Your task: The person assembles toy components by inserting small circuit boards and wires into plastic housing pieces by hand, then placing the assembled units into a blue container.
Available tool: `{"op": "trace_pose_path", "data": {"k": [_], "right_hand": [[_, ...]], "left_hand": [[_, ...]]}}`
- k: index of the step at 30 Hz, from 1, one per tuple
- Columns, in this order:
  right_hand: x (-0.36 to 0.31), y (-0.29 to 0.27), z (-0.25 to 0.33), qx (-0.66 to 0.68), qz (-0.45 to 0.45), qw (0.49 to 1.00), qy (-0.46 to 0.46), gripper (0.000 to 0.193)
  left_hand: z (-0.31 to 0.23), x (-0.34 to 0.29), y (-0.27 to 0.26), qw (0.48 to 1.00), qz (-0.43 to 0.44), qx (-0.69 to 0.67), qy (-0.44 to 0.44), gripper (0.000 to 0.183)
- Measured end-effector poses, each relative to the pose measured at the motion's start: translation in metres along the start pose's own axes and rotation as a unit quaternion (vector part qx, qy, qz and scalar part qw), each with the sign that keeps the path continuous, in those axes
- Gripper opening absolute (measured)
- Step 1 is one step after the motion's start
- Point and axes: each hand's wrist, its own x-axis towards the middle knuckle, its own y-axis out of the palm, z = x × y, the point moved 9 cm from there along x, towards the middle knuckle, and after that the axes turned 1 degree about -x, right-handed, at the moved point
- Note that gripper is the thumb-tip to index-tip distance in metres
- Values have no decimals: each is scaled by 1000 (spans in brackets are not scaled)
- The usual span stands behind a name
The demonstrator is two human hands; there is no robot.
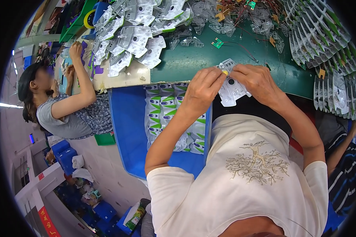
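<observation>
Both my hands hold a grey-white plastic housing point(232, 94) at the table's front edge. It has a dark round hole in its middle. My left hand point(201, 89) pinches its upper left side, where a small yellow piece point(225, 72) shows at the fingertips. On the upper right side, the fingers of my right hand point(257, 82) are closed on the housing, and my fingers hide part of it. Beyond my hands, a small green circuit board point(217, 43) with thin wires lies on the green tabletop point(178, 63).
Similar housings point(132, 39) are piled at the left, with stacked rows point(320, 33) at the right. Clear plastic parts point(223, 27) lie at the back. Left of my body is a blue bin point(126, 130) of white-and-green parts. A co-worker point(65, 102) sits at the left; another person's arm shows at right.
</observation>
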Motion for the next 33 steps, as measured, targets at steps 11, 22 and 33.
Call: {"op": "trace_pose_path", "data": {"k": [11, 22, 33], "right_hand": [[-2, -6, -22, 74, -47, 989, 122, 17], [-19, -11, -19, 90, 29, 983, 158, 24], [-3, -37, -13, 160, -15, 976, 144, 14]], "left_hand": [[3, 0, 16, 997, -16, 54, -47, 19], [20, -19, 16, 972, -134, -105, -160, 52], [10, 3, 27, 993, 49, -77, -79, 70]]}}
